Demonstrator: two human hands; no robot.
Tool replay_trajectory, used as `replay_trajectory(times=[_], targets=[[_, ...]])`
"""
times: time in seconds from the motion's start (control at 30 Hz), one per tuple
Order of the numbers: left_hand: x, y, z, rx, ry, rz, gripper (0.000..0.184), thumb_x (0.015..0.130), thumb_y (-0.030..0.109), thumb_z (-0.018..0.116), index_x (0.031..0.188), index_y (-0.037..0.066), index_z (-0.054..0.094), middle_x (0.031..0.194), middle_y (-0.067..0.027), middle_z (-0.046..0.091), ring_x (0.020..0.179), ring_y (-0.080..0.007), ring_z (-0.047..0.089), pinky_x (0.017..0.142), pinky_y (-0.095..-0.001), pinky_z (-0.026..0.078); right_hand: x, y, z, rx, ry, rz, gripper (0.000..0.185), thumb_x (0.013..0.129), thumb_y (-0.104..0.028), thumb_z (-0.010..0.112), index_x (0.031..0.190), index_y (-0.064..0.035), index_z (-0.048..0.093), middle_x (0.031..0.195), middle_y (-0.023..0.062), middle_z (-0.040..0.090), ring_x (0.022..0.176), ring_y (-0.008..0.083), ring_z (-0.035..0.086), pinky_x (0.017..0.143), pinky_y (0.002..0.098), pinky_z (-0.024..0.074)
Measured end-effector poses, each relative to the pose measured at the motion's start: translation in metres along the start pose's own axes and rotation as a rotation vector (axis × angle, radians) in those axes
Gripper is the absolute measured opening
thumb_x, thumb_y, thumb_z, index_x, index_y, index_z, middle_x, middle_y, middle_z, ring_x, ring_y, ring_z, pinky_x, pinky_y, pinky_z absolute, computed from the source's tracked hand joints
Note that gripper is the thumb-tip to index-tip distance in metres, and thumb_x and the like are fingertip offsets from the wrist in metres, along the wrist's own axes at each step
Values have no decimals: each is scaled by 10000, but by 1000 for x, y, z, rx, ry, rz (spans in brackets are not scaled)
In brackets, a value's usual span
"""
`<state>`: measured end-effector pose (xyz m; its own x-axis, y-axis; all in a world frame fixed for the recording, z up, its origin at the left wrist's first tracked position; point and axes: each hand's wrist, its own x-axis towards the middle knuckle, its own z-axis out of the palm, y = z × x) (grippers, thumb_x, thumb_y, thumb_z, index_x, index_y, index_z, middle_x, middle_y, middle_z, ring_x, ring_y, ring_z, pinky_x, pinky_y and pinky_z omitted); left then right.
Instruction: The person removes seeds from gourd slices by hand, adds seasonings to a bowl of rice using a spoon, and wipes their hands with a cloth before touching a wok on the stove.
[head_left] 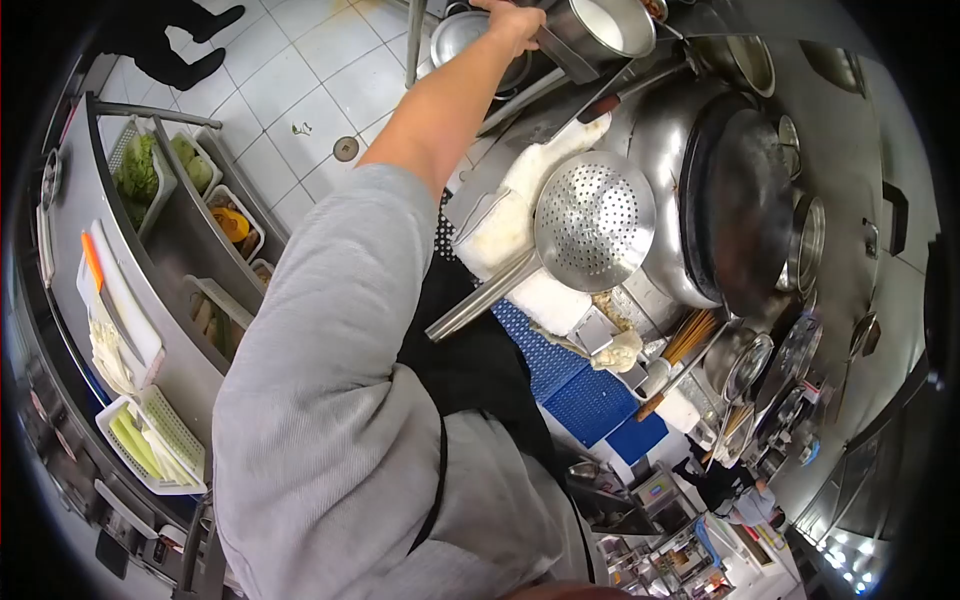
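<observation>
My left hand [512, 24] reaches to the top edge of the view, at the end of a bare forearm and grey sleeve. Its fingers look curled, and the frame edge partly cuts them off, so what they grip is unclear. Close to its right is a metal pot [612, 28] with white contents; a round metal vessel [463, 40] sits to its left. Nearer my body, a large perforated strainer [595, 220] rests on a white cloth [500, 228], with its metal handle [482, 300] pointing towards my apron. My right hand is out of view.
A dark wok [738, 205] sits on the steel stove at right. Wooden sticks [690, 335] stand in a holder below it. Behind me, a counter holds a knife with an orange handle [92, 258] and a vegetable basket [185, 425]. Another person's shoes [205, 68] show at upper left.
</observation>
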<state>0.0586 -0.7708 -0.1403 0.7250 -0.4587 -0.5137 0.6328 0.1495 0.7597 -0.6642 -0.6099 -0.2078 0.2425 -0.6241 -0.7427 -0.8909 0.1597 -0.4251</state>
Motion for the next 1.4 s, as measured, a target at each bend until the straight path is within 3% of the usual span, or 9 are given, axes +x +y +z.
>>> replay_trajectory(times=[0.13,0.57,0.87,0.93,1.07,1.23,1.27,1.3,1.4], targets=[[-8,2,1,48,78,67,1264,719,-7,637,1479,144,-362,1171,-277,575,911,-351,644,896,-603,519,-2,1,0,17,-5,22,333,967,-244,533,791,-24,711,693,107,694,631,220,654,609,398,511],[-31,15,-31,13,78,33,1215,716,-38,581,1503,150,-325,1309,-254,502,935,-347,634,999,-653,438,-9,-12,15,27,5,33,322,972,-242,541,815,-17,710,707,98,695,642,208,650,617,386,509],[-54,28,-82,58,9,-35,1147,785,27,576,1532,200,-278,1273,-210,546,893,-301,645,973,-647,456,8,-51,29,-9,-21,-46,315,975,-240,547,832,-11,710,716,93,696,650,199,647,622,378,508],[26,-18,-98,197,-21,-17,1197,801,99,674,1516,133,-285,1309,-251,546,989,-363,640,853,-570,541,15,-63,31,-26,-31,-70,314,975,-240,548,836,-10,710,718,91,697,652,197,647,624,376,508],[-85,28,-111,146,83,38,1195,802,36,624,1480,143,-354,1361,-282,510,969,-394,657,758,-526,591,37,-84,34,-98,-97,-140,311,976,-239,551,843,-8,710,723,89,697,655,194,645,626,372,508],[-97,28,-125,159,188,-15,1144,804,-13,546,1495,197,-342,1432,-277,458,1068,-411,637,761,-486,613,57,-109,32,-209,-179,-197,307,978,-238,554,852,-5,710,728,86,698,660,189,644,629,368,507],[-109,36,-130,0,163,-95,1191,793,-101,583,1527,265,-281,1559,-238,270,1292,-431,474,976,-680,449,59,-112,30,-226,-187,-206,307,978,-238,555,854,-4,710,729,85,698,661,188,644,630,367,507],[-111,34,-134,151,200,-87,1126,812,-3,556,1524,222,-287,1445,-257,447,1168,-421,592,796,-522,609,61,-117,29,-240,-191,-211,306,979,-238,555,856,-4,710,730,84,698,661,187,643,630,366,507],[-111,27,-142,165,234,-82,1137,809,10,574,1527,227,-280,1440,-251,451,1147,-421,603,782,-521,615,64,-127,29,-270,-204,-223,304,980,-237,557,861,-2,710,733,82,698,664,184,642,632,363,507]])
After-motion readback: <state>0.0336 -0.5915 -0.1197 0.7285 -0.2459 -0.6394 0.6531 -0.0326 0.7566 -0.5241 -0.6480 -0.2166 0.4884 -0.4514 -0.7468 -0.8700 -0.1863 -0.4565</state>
